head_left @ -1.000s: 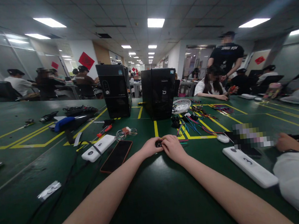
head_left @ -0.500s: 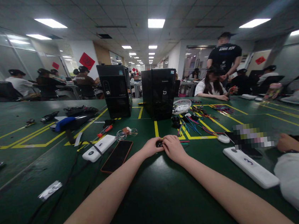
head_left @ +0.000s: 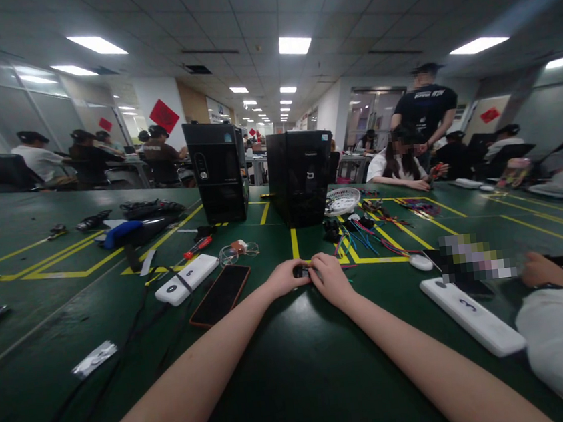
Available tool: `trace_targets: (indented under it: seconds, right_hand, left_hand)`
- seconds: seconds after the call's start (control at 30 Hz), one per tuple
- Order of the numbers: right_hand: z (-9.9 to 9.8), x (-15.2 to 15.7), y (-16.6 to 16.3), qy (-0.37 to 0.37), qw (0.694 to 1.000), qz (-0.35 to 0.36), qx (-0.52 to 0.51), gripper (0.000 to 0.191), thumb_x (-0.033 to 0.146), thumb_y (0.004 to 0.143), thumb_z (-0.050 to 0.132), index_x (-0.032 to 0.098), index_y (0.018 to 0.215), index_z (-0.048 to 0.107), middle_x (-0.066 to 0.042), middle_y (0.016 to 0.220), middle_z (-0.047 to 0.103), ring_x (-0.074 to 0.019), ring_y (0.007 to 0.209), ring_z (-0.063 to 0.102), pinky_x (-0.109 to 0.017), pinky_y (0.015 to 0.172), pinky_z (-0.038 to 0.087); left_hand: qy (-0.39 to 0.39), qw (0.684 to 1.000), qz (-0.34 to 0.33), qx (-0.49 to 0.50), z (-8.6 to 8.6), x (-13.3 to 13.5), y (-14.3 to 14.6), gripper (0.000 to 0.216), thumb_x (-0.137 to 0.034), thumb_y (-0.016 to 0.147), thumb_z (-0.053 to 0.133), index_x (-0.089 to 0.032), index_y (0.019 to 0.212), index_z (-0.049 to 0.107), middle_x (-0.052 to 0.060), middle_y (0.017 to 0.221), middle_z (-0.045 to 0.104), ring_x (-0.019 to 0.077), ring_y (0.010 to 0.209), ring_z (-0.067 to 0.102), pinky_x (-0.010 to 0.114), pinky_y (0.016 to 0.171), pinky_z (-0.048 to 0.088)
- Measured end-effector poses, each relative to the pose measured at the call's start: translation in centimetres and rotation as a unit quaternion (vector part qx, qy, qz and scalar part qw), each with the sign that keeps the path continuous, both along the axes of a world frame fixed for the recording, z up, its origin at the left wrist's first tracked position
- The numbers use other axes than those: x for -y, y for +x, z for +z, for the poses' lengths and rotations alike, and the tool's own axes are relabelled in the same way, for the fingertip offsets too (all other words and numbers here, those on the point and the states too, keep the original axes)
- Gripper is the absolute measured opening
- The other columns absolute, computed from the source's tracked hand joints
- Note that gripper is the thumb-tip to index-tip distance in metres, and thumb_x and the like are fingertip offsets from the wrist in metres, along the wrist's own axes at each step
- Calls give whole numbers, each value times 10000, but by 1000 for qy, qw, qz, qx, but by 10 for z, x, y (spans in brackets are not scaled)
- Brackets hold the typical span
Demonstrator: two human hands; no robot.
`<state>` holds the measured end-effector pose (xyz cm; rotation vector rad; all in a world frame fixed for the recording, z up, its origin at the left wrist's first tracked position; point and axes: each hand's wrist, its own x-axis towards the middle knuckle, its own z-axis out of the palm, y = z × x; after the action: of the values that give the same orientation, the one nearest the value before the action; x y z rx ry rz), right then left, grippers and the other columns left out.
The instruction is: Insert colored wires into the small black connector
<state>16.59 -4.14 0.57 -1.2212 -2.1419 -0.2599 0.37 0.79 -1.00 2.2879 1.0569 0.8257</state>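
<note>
Both my arms reach forward over the green table. My left hand and my right hand meet at the table's middle, fingers curled round a small black part held between them. Most of the part is hidden by my fingers. Just beyond my hands lie coloured wires and small black connectors on yellow floor-tape lines.
A dark phone and a white power bank lie to the left; another white power bank lies right. Two black computer towers stand behind. A co-worker's hand and white sleeve are at right. Tools lie far left.
My right hand has shifted slightly to the right and turned a little on the black part. My left hand has stayed where it was.
</note>
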Motion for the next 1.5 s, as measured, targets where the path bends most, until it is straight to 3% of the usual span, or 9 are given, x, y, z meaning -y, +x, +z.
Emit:
trace_targets:
  seconds: [0.27,0.5,0.93,1.5]
  right_hand:
    - [2,8,-3,-51,989,127,53,74,218,810,488,177,774,539,-39,816,547,-154,801,494,-276,736,379]
    - [1,1,2,-14,1000,-4,-27,124,199,821,453,171,875,561,-65,882,545,-190,863,479,-312,757,361]
    - [-6,-9,-7,-74,993,-87,-40,46,217,744,524,181,720,541,-48,883,551,-198,868,479,-325,748,339]
    - [-7,-9,-10,-101,983,-87,-123,58,190,741,494,184,699,532,-52,1026,552,-217,985,473,-385,857,300]
  left_hand:
    - [2,998,56,14,2,0,0,328,-208,652,638,-148,972,606,74,993,626,217,919,571,321,832,439]
    - [31,999,-18,-30,6,5,-2,365,-373,665,656,-172,967,617,51,937,640,220,878,571,302,776,435]
    - [46,998,-33,-42,8,8,2,375,-381,655,661,-167,960,620,55,918,643,226,846,574,292,731,428]
    - [31,998,-22,-56,10,8,1,377,-405,664,649,-159,946,607,58,916,633,222,847,573,290,730,435]
